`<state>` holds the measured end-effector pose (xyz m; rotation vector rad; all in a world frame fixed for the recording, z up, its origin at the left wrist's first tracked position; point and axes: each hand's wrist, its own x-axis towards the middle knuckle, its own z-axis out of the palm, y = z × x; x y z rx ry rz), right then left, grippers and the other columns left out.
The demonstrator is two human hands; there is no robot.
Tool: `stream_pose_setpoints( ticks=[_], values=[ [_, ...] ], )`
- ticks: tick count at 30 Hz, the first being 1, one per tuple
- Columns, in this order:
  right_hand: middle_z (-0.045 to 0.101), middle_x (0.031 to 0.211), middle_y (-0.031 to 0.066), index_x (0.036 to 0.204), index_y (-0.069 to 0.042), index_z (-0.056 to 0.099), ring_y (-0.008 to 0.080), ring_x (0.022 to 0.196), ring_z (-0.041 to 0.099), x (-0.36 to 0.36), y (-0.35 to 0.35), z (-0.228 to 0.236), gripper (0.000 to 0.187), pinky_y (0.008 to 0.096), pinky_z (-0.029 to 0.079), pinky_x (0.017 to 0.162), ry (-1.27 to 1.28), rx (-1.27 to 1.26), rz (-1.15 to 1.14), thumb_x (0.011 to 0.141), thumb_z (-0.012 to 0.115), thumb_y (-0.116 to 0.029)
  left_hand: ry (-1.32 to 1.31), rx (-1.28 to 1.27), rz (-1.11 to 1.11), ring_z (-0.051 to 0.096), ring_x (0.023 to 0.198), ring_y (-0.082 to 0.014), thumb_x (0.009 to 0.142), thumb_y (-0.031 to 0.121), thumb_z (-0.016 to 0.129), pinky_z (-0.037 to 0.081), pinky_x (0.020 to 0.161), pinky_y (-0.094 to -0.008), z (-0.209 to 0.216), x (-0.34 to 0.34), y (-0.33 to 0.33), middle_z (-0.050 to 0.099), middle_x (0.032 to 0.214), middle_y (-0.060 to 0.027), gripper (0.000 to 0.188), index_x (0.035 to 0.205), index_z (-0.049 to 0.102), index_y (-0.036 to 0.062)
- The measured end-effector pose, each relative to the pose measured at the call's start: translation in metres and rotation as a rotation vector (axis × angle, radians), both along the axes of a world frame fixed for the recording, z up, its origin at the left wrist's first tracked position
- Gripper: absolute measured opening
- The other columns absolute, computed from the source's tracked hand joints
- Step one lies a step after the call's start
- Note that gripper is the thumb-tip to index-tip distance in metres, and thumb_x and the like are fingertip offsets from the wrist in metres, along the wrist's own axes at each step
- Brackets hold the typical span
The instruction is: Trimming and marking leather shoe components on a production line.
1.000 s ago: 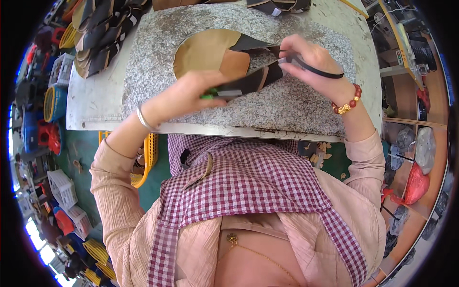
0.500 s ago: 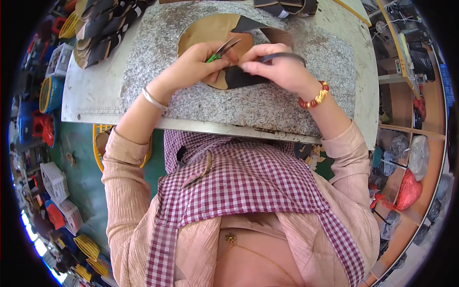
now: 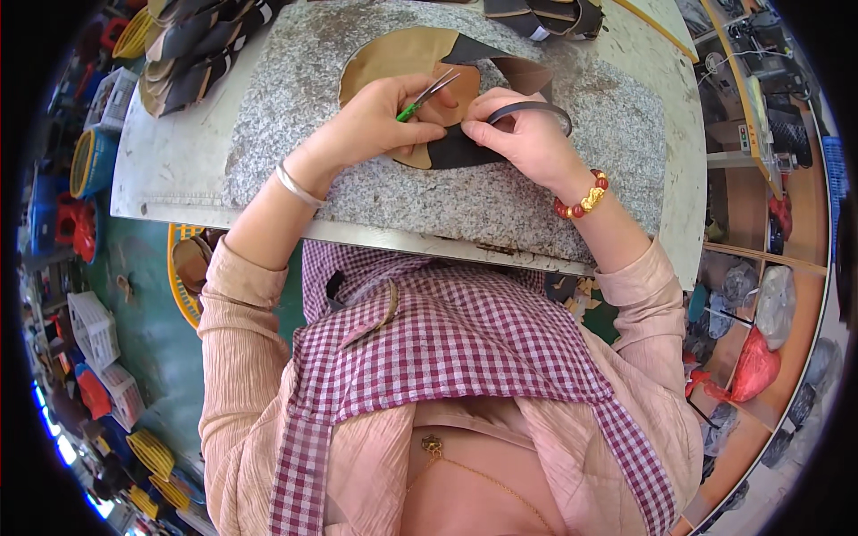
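Over the slab point(image 3: 500, 213), the left hand point(image 3: 386, 118), gripping scissors point(image 3: 412, 108), and the right hand point(image 3: 523, 134), pinching a strip point(image 3: 541, 106), have been drawn together; the piece point(image 3: 460, 152) is apparently being worked.

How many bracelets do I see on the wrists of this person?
2: a silver bangle on the left wrist, a red-beaded bracelet on the right. Sleeves may hide others.
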<state>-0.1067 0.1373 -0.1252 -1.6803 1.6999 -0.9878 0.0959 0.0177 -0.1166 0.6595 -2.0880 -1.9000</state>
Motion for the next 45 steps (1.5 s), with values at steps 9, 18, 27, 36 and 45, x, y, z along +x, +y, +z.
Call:
stream_pose_setpoints(
  ticks=[9,18,27,36,45],
  values=[
    [0.069,0.086,0.0021,0.091,-0.004,0.073,0.0153,0.070,0.058,-0.003,0.017,0.034,0.012,0.0283,0.047,0.069,0.414,-0.469,0.003,0.086,0.072,-0.016,-0.039,-0.024,-0.042,0.055,0.058,-0.0045,0.086,0.003,0.070,0.043,0.049,-0.0152,-0.002,0.000,-0.006,0.066,0.078,0.0004,0.024,0.110,0.070,0.0018],
    [0.068,0.076,0.0014,0.084,-0.005,0.071,0.0184,0.067,0.056,-0.009,0.039,0.038,0.011,0.0320,0.047,0.072,0.213,-0.360,-0.052,0.087,0.070,-0.015,-0.198,-0.084,-0.151,0.058,0.062,-0.0056,0.088,0.004,0.069,0.046,0.053,-0.0167,0.008,-0.003,-0.010,0.068,0.081,-0.0009,0.025,0.112,0.073,0.0000],
    [0.068,0.077,0.0034,0.084,-0.003,0.070,0.0199,0.069,0.057,-0.017,0.036,0.033,0.011,0.0313,0.047,0.071,0.333,-0.313,-0.043,0.087,0.070,-0.013,-0.048,-0.079,-0.174,0.056,0.073,-0.0041,0.091,0.002,0.065,0.047,0.063,-0.0166,0.007,0.000,-0.004,0.069,0.089,0.0023,0.027,0.117,0.071,-0.0011],
    [0.068,0.079,0.0044,0.088,-0.002,0.071,0.0181,0.072,0.057,-0.019,0.038,0.027,0.011,0.0277,0.046,0.068,0.359,-0.363,-0.048,0.089,0.069,-0.012,-0.035,-0.176,-0.252,0.052,0.074,-0.0046,0.091,0.000,0.065,0.044,0.065,-0.0163,0.015,-0.004,-0.008,0.067,0.088,0.0033,0.026,0.116,0.071,-0.0022],
    [0.070,0.083,0.0028,0.090,-0.004,0.071,0.0167,0.072,0.059,-0.010,0.038,0.032,0.008,0.0266,0.047,0.066,-0.061,-0.554,-0.229,0.088,0.071,-0.011,0.018,-0.501,-0.209,0.047,0.065,-0.0114,0.089,0.003,0.066,0.043,0.066,-0.0255,0.018,-0.043,0.013,0.059,0.075,-0.0001,0.024,0.112,0.072,0.0025]
  ],
)
